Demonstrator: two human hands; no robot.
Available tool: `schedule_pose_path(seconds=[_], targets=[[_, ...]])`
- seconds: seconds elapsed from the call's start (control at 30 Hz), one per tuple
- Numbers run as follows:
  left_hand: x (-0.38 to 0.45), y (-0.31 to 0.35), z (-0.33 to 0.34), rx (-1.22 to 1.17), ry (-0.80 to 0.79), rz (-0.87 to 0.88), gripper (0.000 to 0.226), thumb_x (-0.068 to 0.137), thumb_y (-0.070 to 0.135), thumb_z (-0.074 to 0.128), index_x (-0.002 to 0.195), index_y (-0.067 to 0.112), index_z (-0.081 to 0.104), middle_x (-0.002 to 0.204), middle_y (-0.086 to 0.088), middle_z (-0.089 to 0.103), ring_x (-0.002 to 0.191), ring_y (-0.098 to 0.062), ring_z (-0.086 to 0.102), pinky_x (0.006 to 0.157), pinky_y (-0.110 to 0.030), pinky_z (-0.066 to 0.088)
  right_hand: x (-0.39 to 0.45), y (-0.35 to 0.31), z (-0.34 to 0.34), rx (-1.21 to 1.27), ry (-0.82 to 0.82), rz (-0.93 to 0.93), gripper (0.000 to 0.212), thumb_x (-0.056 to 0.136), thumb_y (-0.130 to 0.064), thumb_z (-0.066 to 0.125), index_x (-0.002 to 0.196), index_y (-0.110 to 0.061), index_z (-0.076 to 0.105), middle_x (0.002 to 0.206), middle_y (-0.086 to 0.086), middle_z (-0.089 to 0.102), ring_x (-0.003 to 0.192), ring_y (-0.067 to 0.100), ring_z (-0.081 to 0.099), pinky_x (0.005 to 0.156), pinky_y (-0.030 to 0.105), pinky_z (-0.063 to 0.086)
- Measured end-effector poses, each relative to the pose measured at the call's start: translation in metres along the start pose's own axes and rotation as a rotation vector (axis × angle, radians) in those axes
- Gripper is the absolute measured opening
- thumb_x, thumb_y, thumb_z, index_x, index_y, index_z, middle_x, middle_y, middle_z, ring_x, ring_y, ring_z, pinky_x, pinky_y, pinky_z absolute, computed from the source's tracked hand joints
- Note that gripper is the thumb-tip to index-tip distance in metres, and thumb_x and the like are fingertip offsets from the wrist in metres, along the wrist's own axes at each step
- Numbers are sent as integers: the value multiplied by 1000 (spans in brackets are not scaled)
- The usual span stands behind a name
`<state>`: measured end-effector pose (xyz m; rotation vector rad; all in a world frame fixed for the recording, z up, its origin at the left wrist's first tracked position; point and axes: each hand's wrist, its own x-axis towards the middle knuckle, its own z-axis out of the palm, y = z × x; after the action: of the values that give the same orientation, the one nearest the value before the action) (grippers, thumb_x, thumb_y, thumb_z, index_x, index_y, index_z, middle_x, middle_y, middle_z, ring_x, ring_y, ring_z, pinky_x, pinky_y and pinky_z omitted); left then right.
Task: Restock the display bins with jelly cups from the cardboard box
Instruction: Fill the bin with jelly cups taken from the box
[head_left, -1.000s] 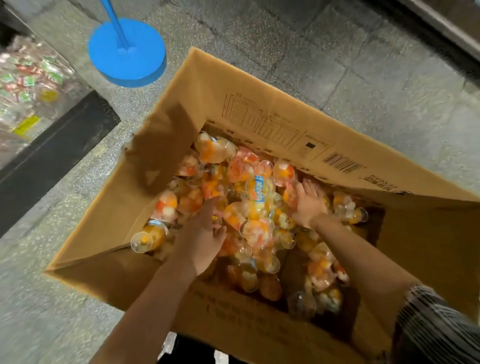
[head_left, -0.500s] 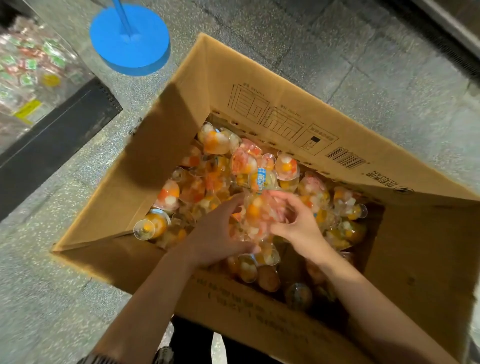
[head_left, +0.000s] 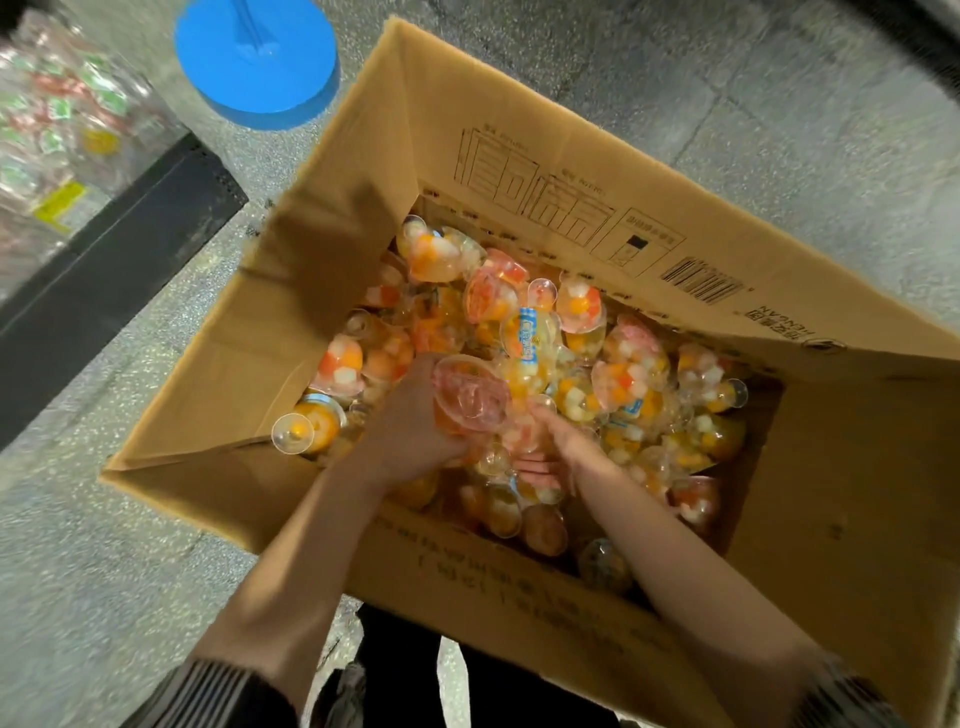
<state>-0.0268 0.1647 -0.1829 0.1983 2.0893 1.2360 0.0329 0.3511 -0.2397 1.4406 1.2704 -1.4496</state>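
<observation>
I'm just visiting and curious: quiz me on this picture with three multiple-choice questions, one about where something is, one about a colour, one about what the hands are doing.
1. Where are the jelly cups piled?
A. On a shelf
B. Inside the cardboard box
C. On the floor

2. What colour is the round base beyond the box?
A. Blue
B. Red
C. Black

3. What is the left hand doing?
A. Hanging idle outside the box
B. Folding a flap
C. Gripping a clear cup

Answers: 1 B, the cups lie between the box walls. 2 A, the disc on the floor is bright blue. 3 C, its fingers curl round a cup, close to the right hand.
</observation>
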Motion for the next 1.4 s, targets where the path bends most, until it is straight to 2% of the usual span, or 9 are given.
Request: schedule_pose_path(seconds=[0.1,0.3,0.43,0.53,0.63,0.73,1.03,1.17,1.4], targets=[[2,-2,1,29,34,7,97,61,13,88,139,9,32,113,8,53,107,-10,51,85,-13,37,16,-6,12,38,112,4,50,83,-52,65,98,-6,54,87,18,66,85,29,67,59,35,57],[3,-7,3,64,34,14,83,53,17,93,111,22,35,94,24,46,83,13,45,65,2,35,18,-15,2,85,21,-5,43,91,-33,62,126,-9,54,119,15,62,52,20,66,31,25,47],[-2,-2,5,48,-11,26,86,51,20,94,117,22,38,98,20,51,89,-1,53,69,-2,37,-7,-3,-11,91,-13,-165,38,88,-4,63,123,-4,47,116,24,61,63,15,67,45,26,56],[-9,8,5,18,-53,92,96,48,34,91,128,26,38,114,12,52,105,-10,54,84,-18,45,-43,9,-26,26,28,-388,75,74,10,72,137,-8,37,118,17,60,80,14,67,56,20,57],[-19,31,9,-89,-78,138,87,62,11,88,124,39,33,118,25,42,106,2,49,85,-8,44,-89,13,-42,-174,133,-598,93,68,4,78,145,-13,30,111,-3,57,96,7,59,74,10,49],[-24,65,19,-133,-140,201,86,68,4,83,130,37,34,121,20,45,109,3,51,82,-7,46,-132,21,-61,-184,301,-745,82,61,-2,83,133,-14,46,125,4,56,117,19,54,97,28,46],[-60,205,80,-176,-417,520,82,54,23,82,127,27,43,122,-2,58,111,-9,58,96,-22,43,-286,82,-115,316,705,-1091,65,55,-7,77,113,-22,50,109,1,63,96,1,63,81,15,49],[-95,261,125,-170,-603,677,87,56,6,88,128,23,42,122,1,57,112,1,56,92,-13,41,-345,126,-144,452,906,-1110,59,59,-14,79,110,-25,50,108,-7,61,95,-5,62,81,12,48],[-199,326,233,-227,-982,819,96,47,20,94,126,15,39,125,-19,56,108,-4,59,89,-15,45,-420,250,-181,551,1356,-1036,82,60,-14,89,127,-26,44,122,-17,52,109,-16,50,91,4,38]])
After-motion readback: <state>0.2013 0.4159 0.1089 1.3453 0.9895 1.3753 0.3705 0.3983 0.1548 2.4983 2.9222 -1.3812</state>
